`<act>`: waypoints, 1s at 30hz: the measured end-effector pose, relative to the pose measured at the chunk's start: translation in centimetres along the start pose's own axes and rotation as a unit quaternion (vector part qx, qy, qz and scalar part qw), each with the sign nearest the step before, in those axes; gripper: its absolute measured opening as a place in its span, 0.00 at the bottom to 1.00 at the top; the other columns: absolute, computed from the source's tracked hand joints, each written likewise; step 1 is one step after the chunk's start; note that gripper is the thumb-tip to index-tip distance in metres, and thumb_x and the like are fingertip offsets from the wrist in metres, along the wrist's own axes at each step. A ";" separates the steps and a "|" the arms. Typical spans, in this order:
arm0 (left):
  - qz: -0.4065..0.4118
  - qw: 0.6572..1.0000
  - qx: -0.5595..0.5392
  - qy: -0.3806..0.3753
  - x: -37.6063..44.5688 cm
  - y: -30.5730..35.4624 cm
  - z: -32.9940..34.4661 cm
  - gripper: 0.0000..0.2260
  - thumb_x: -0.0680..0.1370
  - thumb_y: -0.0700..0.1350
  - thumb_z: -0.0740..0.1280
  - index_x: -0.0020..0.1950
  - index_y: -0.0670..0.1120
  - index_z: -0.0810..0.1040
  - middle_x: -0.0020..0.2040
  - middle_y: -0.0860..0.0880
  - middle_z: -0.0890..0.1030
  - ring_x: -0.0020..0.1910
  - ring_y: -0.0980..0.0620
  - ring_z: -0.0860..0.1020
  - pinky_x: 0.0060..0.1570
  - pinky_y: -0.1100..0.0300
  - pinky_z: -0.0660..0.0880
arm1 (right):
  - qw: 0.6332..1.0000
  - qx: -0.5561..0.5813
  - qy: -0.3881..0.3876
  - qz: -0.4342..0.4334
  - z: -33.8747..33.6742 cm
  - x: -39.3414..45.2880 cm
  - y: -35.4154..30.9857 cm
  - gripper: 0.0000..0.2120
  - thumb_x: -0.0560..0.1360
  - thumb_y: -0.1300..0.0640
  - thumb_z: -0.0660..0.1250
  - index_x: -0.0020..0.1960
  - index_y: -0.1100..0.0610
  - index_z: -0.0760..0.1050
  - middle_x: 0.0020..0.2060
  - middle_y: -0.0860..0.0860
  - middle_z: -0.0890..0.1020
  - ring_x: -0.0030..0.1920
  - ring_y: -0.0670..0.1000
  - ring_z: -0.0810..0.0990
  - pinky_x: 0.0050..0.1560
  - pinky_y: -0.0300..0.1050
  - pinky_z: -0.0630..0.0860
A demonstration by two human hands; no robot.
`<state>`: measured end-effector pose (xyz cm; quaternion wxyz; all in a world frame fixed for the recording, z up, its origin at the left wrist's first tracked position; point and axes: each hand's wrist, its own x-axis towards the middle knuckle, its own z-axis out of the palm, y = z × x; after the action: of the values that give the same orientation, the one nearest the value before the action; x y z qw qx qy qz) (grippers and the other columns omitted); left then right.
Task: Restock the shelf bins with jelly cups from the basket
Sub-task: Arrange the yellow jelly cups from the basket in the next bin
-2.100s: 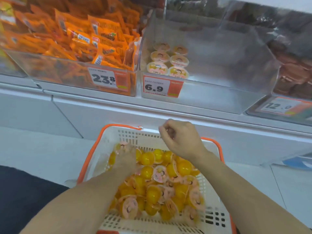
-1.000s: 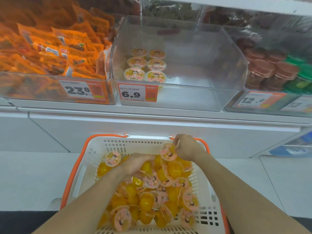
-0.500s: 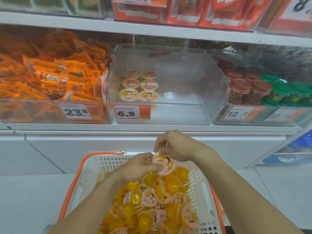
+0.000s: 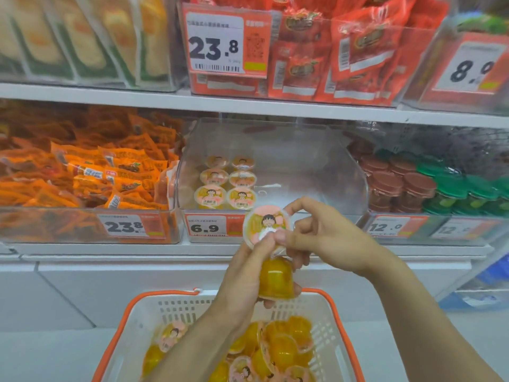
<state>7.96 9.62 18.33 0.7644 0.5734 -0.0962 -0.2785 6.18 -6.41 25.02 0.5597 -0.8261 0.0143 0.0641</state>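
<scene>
In front of the shelf my left hand (image 4: pixel 245 274) grips a yellow jelly cup (image 4: pixel 275 279), and its thumb presses on the lid of a second jelly cup (image 4: pixel 265 224), which faces me just above. My right hand (image 4: pixel 325 238) pinches that upper cup from the right with curled fingers. Behind my hands stands the clear shelf bin (image 4: pixel 305 175) with the 6.9 price tag (image 4: pixel 208 228). Several jelly cups (image 4: pixel 225 186) sit in two rows at its left side. Below, the white basket (image 4: pixel 132 310) with an orange rim holds several more jelly cups (image 4: pixel 278 351).
A bin of orange snack packets (image 4: pixel 91 175) stands left of the clear bin. To its right are brown-lidded cups (image 4: pixel 399 186) and green-lidded cups (image 4: pixel 462 191). The upper shelf (image 4: pixel 248 104) carries red packets (image 4: pixel 344 56). A white cabinet front (image 4: pixel 124 274) lies under the shelf.
Both hands have risen out of the basket with jelly cups and now hold them in front of the 6.9 bin. The view has tilted up, showing the upper shelf.
</scene>
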 end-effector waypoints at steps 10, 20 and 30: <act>-0.065 0.992 -0.093 0.051 0.0 3.4 -0.5 0.25 0.73 0.62 0.66 0.57 0.43 0.77 0.44 0.41 0.84 0.38 0.40 0.83 0.22 0.62 0.61 | 0.968 0.115 0.217 -0.052 -1.0 4.4 -0.7 0.08 0.78 0.67 0.67 0.56 0.61 0.75 0.29 0.55 0.79 0.26 0.51 0.75 0.30 0.44 0.72; -0.141 0.921 -0.360 -0.059 0.1 4.6 -2.4 0.17 0.70 0.48 0.74 0.48 0.36 0.79 0.48 0.34 0.78 0.51 0.32 0.80 0.34 0.53 0.79 | 0.959 -0.044 0.156 0.231 -4.8 19.7 3.6 0.14 0.84 0.62 0.55 0.42 0.56 0.72 0.29 0.54 0.72 0.19 0.44 0.69 0.23 0.35 0.69; -0.105 0.941 -0.303 -0.106 2.1 3.4 -2.8 0.24 0.75 0.42 0.68 0.66 0.27 0.70 0.49 0.30 0.80 0.47 0.32 0.83 0.38 0.47 0.83 | 0.931 0.191 0.231 0.210 -4.2 24.7 6.8 0.10 0.78 0.60 0.69 0.57 0.64 0.77 0.45 0.57 0.82 0.40 0.51 0.82 0.38 0.46 0.81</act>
<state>12.04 11.43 20.26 0.8540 0.2882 -0.0269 -0.4322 30.45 -11.63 17.30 0.6620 -0.6736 0.3281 -0.0165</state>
